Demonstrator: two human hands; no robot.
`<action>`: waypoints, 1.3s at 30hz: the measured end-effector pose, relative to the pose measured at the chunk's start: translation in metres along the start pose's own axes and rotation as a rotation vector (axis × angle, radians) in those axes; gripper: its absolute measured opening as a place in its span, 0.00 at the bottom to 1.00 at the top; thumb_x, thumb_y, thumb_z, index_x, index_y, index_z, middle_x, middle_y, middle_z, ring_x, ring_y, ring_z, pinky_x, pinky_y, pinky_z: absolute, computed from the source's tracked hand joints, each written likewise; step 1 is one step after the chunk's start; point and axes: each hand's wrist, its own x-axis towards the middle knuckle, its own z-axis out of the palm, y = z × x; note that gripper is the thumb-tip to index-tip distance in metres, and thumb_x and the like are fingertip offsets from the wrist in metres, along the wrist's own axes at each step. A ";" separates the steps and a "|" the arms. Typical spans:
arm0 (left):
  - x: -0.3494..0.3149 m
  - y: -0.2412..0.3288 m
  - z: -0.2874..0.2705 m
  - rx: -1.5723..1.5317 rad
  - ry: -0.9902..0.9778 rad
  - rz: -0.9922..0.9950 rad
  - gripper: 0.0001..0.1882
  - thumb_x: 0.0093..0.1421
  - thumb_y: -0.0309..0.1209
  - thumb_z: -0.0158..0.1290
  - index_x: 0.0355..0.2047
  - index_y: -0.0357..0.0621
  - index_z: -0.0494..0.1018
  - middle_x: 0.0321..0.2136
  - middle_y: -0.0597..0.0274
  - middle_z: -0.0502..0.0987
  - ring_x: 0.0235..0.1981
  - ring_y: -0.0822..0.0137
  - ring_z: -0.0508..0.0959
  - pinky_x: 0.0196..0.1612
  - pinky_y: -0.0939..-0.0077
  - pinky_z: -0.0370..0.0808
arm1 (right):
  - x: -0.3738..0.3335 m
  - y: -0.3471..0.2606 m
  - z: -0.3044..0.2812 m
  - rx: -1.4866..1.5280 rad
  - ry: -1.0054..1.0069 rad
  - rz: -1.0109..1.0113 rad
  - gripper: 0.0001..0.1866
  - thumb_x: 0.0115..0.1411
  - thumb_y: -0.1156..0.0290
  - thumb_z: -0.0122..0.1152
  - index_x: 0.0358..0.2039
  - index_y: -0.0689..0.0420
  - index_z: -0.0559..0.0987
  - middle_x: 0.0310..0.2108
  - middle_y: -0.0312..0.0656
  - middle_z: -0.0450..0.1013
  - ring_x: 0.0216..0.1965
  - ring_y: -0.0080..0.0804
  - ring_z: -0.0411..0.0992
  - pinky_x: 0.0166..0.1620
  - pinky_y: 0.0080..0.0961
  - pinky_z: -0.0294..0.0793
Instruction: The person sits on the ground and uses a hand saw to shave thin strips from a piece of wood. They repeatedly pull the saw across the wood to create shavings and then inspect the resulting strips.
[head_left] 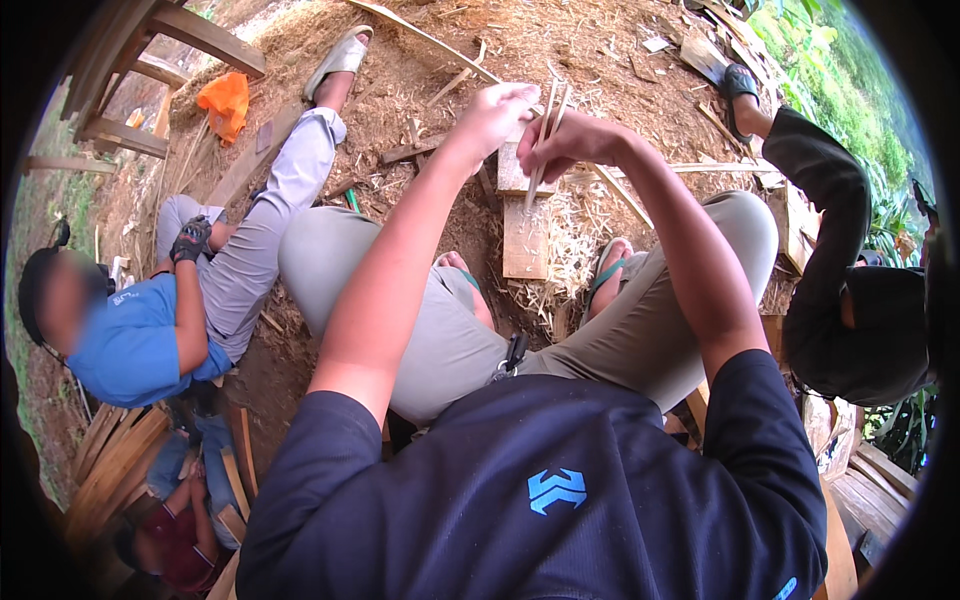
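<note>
sticks [545, 140] are in the right hand [568, 140], beside the left hand [495, 120], over a wooden block [525, 245] between the person's feet [478, 300] — shavings [565, 235] lie around it. one co-worker [150, 340] is on the left, another [850, 330] on the right — a bag [225, 105] lies ahead of the left one, near a wooden frame [208, 38].

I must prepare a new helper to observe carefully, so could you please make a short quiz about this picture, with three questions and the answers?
1. What is in the person's right hand?
a) A hammer
b) Thin wooden sticks
c) A rope

2. True or false: the orange bag lies to the person's left.

3. Complete: between the person's sandals, the ground is strewn with pale wood ____.

Key: 1. b; 2. true; 3. shavings.
</note>
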 end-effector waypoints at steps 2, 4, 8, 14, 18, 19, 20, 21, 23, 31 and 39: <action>-0.002 0.001 0.009 0.008 -0.084 0.062 0.20 0.72 0.41 0.45 0.53 0.40 0.75 0.47 0.57 0.80 0.49 0.68 0.77 0.53 0.69 0.72 | -0.003 0.002 0.005 0.028 -0.095 0.016 0.10 0.56 0.71 0.72 0.36 0.61 0.81 0.33 0.42 0.80 0.31 0.29 0.81 0.38 0.25 0.85; -0.001 -0.003 0.012 0.055 -0.175 0.169 0.18 0.73 0.38 0.43 0.50 0.39 0.76 0.43 0.57 0.81 0.46 0.69 0.78 0.53 0.69 0.72 | -0.010 -0.006 0.011 -0.005 -0.126 0.066 0.11 0.56 0.70 0.72 0.36 0.61 0.81 0.33 0.43 0.80 0.32 0.30 0.81 0.39 0.26 0.85; 0.003 -0.011 0.010 0.204 -0.122 0.175 0.14 0.73 0.33 0.44 0.44 0.37 0.77 0.36 0.60 0.81 0.35 0.73 0.78 0.43 0.74 0.76 | -0.011 -0.007 0.014 0.023 -0.109 0.115 0.16 0.64 0.60 0.66 0.38 0.61 0.76 0.33 0.44 0.80 0.32 0.33 0.81 0.40 0.29 0.85; -0.006 0.011 0.015 -0.003 0.007 0.102 0.13 0.68 0.32 0.53 0.45 0.33 0.77 0.36 0.56 0.83 0.31 0.71 0.80 0.31 0.75 0.78 | -0.005 0.011 0.002 0.273 -0.008 -0.008 0.16 0.74 0.61 0.47 0.32 0.57 0.73 0.20 0.35 0.73 0.27 0.29 0.78 0.41 0.34 0.83; 0.006 -0.011 0.001 -0.047 0.016 0.160 0.15 0.68 0.33 0.54 0.47 0.33 0.77 0.40 0.60 0.83 0.36 0.74 0.81 0.39 0.79 0.78 | 0.009 0.011 0.012 0.489 0.044 0.024 0.20 0.72 0.59 0.46 0.20 0.44 0.63 0.13 0.22 0.50 0.12 0.15 0.46 0.17 0.20 0.44; 0.002 -0.007 0.001 -0.124 -0.013 0.077 0.15 0.68 0.32 0.53 0.48 0.33 0.77 0.40 0.60 0.83 0.38 0.73 0.81 0.42 0.78 0.78 | 0.008 0.006 0.018 0.475 0.154 0.018 0.21 0.70 0.61 0.48 0.17 0.42 0.59 0.13 0.21 0.49 0.12 0.14 0.45 0.16 0.20 0.42; 0.003 -0.006 0.003 -0.101 0.004 0.081 0.15 0.68 0.32 0.53 0.48 0.33 0.77 0.40 0.59 0.82 0.38 0.73 0.81 0.43 0.78 0.78 | 0.008 0.010 0.012 0.524 0.136 0.033 0.14 0.67 0.61 0.55 0.22 0.46 0.74 0.14 0.22 0.52 0.14 0.15 0.48 0.18 0.21 0.45; 0.002 -0.005 0.004 -0.077 0.026 0.086 0.14 0.68 0.31 0.53 0.48 0.33 0.77 0.41 0.59 0.82 0.39 0.72 0.81 0.44 0.77 0.78 | 0.007 0.007 0.013 0.506 0.151 0.057 0.14 0.67 0.61 0.55 0.23 0.46 0.74 0.14 0.22 0.52 0.14 0.15 0.48 0.18 0.21 0.45; 0.000 -0.003 0.003 0.001 0.034 0.083 0.14 0.69 0.30 0.50 0.49 0.33 0.77 0.42 0.58 0.82 0.41 0.71 0.81 0.47 0.75 0.78 | 0.006 0.003 0.020 0.440 0.211 0.073 0.22 0.67 0.62 0.52 0.15 0.41 0.59 0.12 0.21 0.50 0.11 0.14 0.45 0.15 0.20 0.41; -0.009 0.007 0.005 -0.187 0.030 0.174 0.14 0.70 0.32 0.51 0.50 0.35 0.76 0.40 0.56 0.83 0.37 0.72 0.82 0.41 0.79 0.80 | 0.000 0.005 0.022 0.542 0.045 0.152 0.24 0.70 0.57 0.52 0.17 0.42 0.59 0.13 0.20 0.50 0.12 0.11 0.44 0.14 0.17 0.41; -0.010 -0.004 0.010 -0.009 -0.062 0.157 0.18 0.65 0.26 0.57 0.55 0.37 0.75 0.43 0.55 0.83 0.43 0.73 0.82 0.46 0.78 0.78 | -0.002 0.014 0.019 0.537 0.032 0.223 0.21 0.69 0.56 0.52 0.18 0.43 0.63 0.13 0.21 0.51 0.12 0.13 0.47 0.15 0.20 0.43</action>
